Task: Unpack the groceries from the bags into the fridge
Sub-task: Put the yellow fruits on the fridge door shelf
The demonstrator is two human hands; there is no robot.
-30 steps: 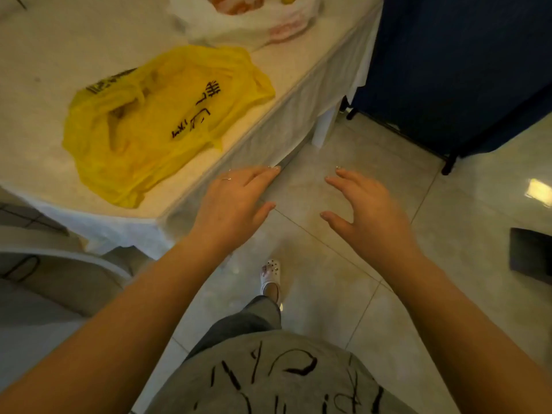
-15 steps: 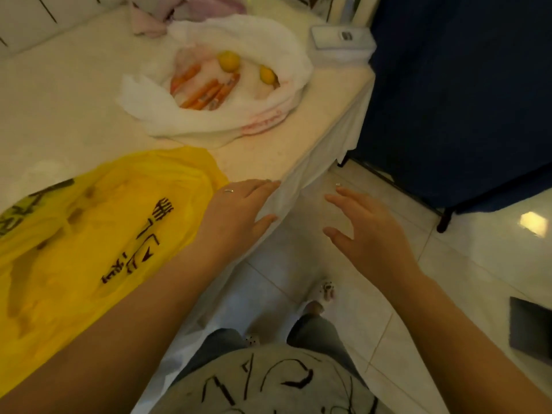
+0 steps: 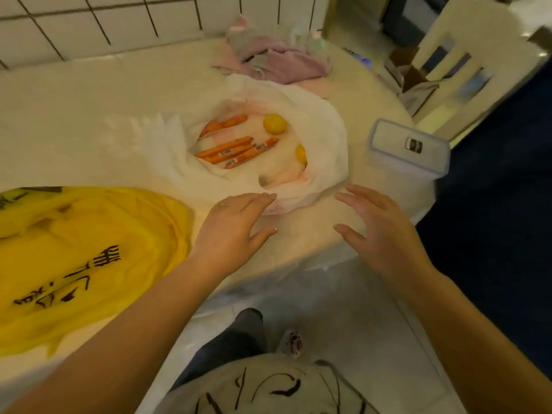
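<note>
An open white plastic bag (image 3: 325,138) lies on the table (image 3: 74,121). Inside it are several orange sausage sticks (image 3: 230,149) and two yellow fruits (image 3: 274,123). A flattened yellow bag (image 3: 89,258) with black lettering lies at the near left. My left hand (image 3: 233,231) hovers open, its fingertips at the near edge of the white bag. My right hand (image 3: 379,231) is open too, just right of the white bag near the table's rim. Neither hand holds anything.
A clear lidded plastic box (image 3: 409,147) stands at the table's right edge. Crumpled pinkish cloth (image 3: 277,61) lies at the back by the tiled wall (image 3: 119,22). A dark blue curtain (image 3: 501,204) hangs to the right. A pale chair (image 3: 466,55) stands at the far right.
The view has swung up and closer over the table. Both open hands have come forward from beside the table edge to the near side of the white bag.
</note>
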